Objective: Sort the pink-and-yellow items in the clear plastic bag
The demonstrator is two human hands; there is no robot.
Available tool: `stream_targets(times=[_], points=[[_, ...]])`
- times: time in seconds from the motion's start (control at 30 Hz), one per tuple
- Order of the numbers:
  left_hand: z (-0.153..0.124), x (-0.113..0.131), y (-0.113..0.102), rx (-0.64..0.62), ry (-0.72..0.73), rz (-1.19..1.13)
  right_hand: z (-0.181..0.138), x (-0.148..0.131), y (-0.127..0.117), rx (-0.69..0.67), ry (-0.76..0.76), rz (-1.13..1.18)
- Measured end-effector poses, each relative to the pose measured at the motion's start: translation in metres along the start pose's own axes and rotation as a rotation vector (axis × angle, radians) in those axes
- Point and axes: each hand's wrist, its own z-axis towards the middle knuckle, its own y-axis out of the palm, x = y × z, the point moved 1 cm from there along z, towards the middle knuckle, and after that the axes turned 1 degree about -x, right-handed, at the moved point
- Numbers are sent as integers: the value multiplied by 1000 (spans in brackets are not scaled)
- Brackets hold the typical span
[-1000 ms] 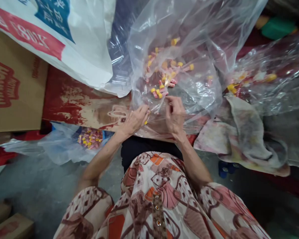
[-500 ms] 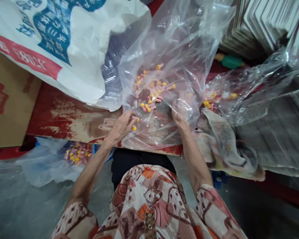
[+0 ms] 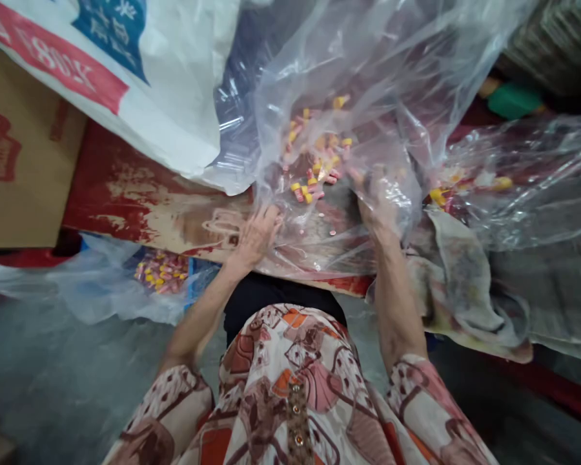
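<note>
Several small pink tubes with yellow caps (image 3: pixel 315 169) lie loosely in a clear plastic bag (image 3: pixel 314 255) spread open on the worn red board. At the bag's near left edge is my left hand (image 3: pixel 260 234), back upward and fingers bent in. Anything held beneath those fingers is hidden. My right hand (image 3: pixel 381 205) is under the clear film on the right, beside the tubes. Its fingers are blurred by plastic and glare, so their grip does not show. Tiny pale discs (image 3: pixel 332 233) lie between the hands.
Below left, a plastic-lined blue crate (image 3: pixel 190 284) holds many capped tubes. A cardboard box (image 3: pixel 24 148) and a white printed sack (image 3: pixel 179 110) with clear tubes stand left. To the right are another clear bag (image 3: pixel 527 194) with capped pieces and a stained cloth (image 3: pixel 458 271).
My left hand has turned over, and the two yellow-capped tubes at its fingertips no longer show. My right hand stays in the plastic. The view has shifted left and closer.
</note>
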Motion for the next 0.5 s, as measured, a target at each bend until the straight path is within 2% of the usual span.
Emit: stream_targets(times=[0.1, 0.2, 0.37, 0.43, 0.5], points=[[-2, 7, -3, -91, -16, 58, -43, -17, -2, 53, 11, -7], [-6, 18, -10, -31, -74, 17, -76, -43, 1, 89, -99, 75], [-15, 26, -3, -182, -136, -157, -94, -84, 22, 15, -276, 206], [-28, 18, -4, -94, -172, -282, -93, -94, 32, 21, -327, 227], [-55, 1, -12, 116, -285, -335, -93, -99, 41, 11, -351, 197]])
